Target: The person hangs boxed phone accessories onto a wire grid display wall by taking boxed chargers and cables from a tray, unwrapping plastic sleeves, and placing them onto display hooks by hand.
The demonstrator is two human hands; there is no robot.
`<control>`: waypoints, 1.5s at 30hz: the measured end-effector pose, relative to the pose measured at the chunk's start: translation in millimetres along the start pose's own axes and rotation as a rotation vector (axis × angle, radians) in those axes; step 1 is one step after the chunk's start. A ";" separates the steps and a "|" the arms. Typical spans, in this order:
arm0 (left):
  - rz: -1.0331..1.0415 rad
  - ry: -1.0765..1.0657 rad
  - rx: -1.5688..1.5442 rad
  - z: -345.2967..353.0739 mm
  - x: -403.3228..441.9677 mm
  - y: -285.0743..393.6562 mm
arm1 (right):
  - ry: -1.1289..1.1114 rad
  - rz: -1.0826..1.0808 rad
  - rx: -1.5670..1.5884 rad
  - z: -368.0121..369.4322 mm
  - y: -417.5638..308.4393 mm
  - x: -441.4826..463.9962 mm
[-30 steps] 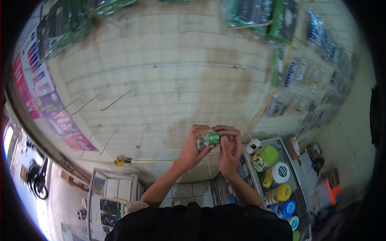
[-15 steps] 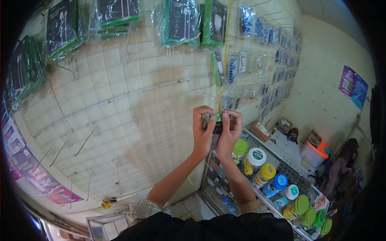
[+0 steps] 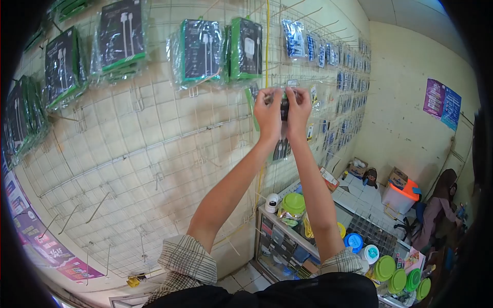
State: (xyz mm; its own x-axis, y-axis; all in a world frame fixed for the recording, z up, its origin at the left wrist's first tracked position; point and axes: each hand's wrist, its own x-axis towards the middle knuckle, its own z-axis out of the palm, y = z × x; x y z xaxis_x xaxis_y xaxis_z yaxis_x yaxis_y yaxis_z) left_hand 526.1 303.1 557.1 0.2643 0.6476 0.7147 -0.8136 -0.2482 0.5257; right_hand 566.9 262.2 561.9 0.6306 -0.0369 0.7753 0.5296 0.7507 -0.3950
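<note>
Both hands are raised in front of the wire rack, close together. My left hand (image 3: 268, 112) is closed, pinching the left side of a plastic-wrapped dark package (image 3: 284, 108). My right hand (image 3: 299, 110) pinches the same package from the right, near its top. The package hangs upright between them, its lower part showing below the palms. Just left of the hands is a narrow green box (image 3: 252, 105) on the rack. Boxed cables in clear wrap (image 3: 202, 49) and a green-edged charger box (image 3: 246, 49) hang above and to the left.
The wire rack (image 3: 128, 179) has bare hooks at lower left. Small blue packets (image 3: 294, 38) hang at upper right. Below, a glass counter (image 3: 287, 223) holds a white camera (image 3: 272, 201) and several lidded jars (image 3: 384, 268). A person (image 3: 436, 210) and an orange-lidded box (image 3: 402, 195) are at far right.
The view has turned right. Both hands have risen toward the hanging goods, still holding the package, which was low in front of the bare rack at first.
</note>
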 end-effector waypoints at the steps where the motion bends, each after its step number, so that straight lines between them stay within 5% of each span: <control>1: 0.004 -0.004 0.002 8.0 11.6 -2.3 | 0.002 -0.004 0.005 1.4 5.6 15.3; 11: -0.070 0.217 -0.128 36.1 90.7 -41.0 | -0.038 0.126 -0.110 15.7 49.6 93.9; 27: -0.044 0.203 0.014 24.0 100.4 -52.0 | -0.089 0.310 0.059 20.0 81.1 98.1; 30: 0.146 0.251 0.240 12.7 87.5 -56.3 | -0.113 0.322 0.018 26.1 105.8 95.8; 32: 0.610 0.134 0.659 2.1 75.4 -58.5 | -0.101 0.218 -0.086 30.7 125.3 95.5; 45: 0.512 0.001 1.248 -48.9 48.1 -81.1 | -0.135 0.116 -0.083 51.4 158.2 77.9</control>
State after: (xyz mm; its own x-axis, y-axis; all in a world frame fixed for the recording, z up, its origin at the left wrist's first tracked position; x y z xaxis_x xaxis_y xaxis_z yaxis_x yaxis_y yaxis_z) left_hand 579.5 389.7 526.3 0.0740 0.2857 0.9555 0.1907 -0.9445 0.2676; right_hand 670.6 412.0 585.1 0.6112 0.1397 0.7790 0.5062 0.6876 -0.5205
